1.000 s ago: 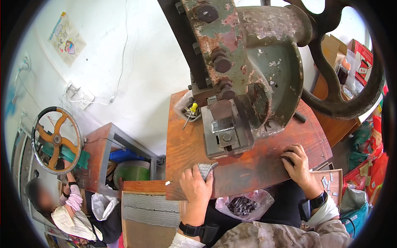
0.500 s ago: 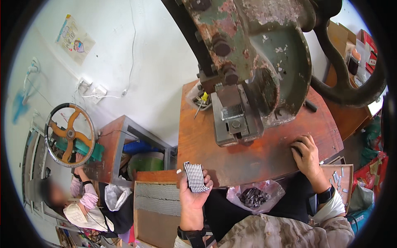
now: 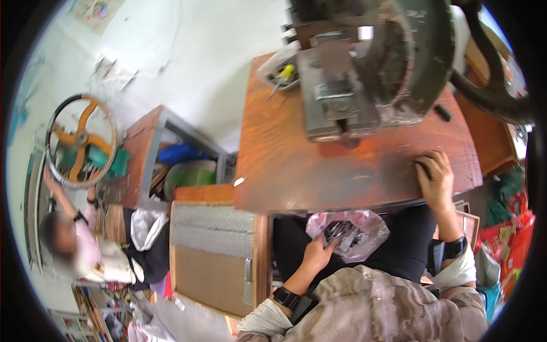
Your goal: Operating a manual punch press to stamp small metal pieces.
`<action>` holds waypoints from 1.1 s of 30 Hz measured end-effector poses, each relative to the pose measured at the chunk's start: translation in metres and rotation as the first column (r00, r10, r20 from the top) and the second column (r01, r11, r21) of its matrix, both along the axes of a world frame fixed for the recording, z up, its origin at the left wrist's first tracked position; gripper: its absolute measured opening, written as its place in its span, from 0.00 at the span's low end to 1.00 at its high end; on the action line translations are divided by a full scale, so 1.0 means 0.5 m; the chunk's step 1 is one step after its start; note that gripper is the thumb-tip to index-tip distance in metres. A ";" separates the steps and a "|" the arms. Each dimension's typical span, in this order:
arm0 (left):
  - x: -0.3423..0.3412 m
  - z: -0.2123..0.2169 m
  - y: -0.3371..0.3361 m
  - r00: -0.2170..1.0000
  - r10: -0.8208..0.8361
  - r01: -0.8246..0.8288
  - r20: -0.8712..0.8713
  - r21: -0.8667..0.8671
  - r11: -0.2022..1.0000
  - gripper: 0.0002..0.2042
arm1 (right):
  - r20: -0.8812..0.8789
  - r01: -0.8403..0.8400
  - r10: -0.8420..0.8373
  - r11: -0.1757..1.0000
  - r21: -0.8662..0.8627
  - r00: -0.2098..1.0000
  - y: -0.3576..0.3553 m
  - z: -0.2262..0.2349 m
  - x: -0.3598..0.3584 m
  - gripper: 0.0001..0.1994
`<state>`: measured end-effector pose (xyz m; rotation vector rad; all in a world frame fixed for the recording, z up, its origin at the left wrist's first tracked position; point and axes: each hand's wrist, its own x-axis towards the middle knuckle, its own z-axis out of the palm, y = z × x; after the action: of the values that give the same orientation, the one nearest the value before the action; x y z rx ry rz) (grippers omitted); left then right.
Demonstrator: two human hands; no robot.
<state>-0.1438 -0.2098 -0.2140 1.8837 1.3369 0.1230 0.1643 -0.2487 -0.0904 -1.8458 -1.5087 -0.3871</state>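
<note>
My left hand [image 3: 319, 252] is at a clear, pinkish plastic bag [image 3: 373, 235] on my lap. Its thumb and forefinger look spread over the small dark metal pieces [image 3: 345, 233] inside; the other fingers are partly hidden. Loosely bent, the fingers of my right hand [image 3: 436, 178] rest on the right front part of the wooden table [image 3: 285, 171]; I see nothing held there, though the area beneath them is dark. Beyond both hands stands a worn green hand press [image 3: 421, 57], with a metal die block [image 3: 342, 111] at its base.
Left of my lap lies a wood-framed tray [image 3: 211, 268] with rows of grey pieces. A container with a yellow-handled tool [image 3: 286, 72] sits behind the die block. Farther left, a person [image 3: 85, 245] reaches toward a wooden-spoked wheel [image 3: 81, 138]. Red bags [image 3: 507, 239] lie at right.
My left hand has moved right and down to the bag, and the stack of grey ridged strips no longer shows in it. The view has tilted down. My right hand stays on the table.
</note>
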 end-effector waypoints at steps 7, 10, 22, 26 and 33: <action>-0.405 0.003 -0.043 0.781 0.606 -0.353 -0.153 0.692 0.630 0.19 | 0.008 -0.057 0.057 0.998 -0.033 0.998 0.002 0.000 0.000 0.05; -0.462 -0.004 -0.124 0.757 0.510 -0.176 -0.408 0.624 0.762 0.19 | -0.002 -0.030 0.030 0.998 -0.057 1.000 0.000 -0.018 0.007 0.06; -0.493 0.033 -0.153 0.792 0.592 -0.583 -0.151 0.101 0.806 0.13 | -0.010 -0.818 0.818 0.576 -0.018 0.576 0.059 0.019 -0.223 0.13; -0.498 0.029 -0.169 0.802 0.580 -0.550 -0.145 0.200 0.811 0.14 | -0.514 -0.939 0.858 -0.158 -0.305 0.023 0.138 -0.074 -0.543 0.12; -0.579 0.027 -0.130 0.628 0.776 -0.778 0.062 0.050 0.626 0.14 | -0.359 -0.717 0.902 -0.086 -0.692 0.238 0.176 -0.219 -0.827 0.12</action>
<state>-0.4335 -0.2747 -0.2007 1.2003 2.0709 0.6541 -0.2494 -0.1608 -0.1998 -0.8152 -2.9731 0.9007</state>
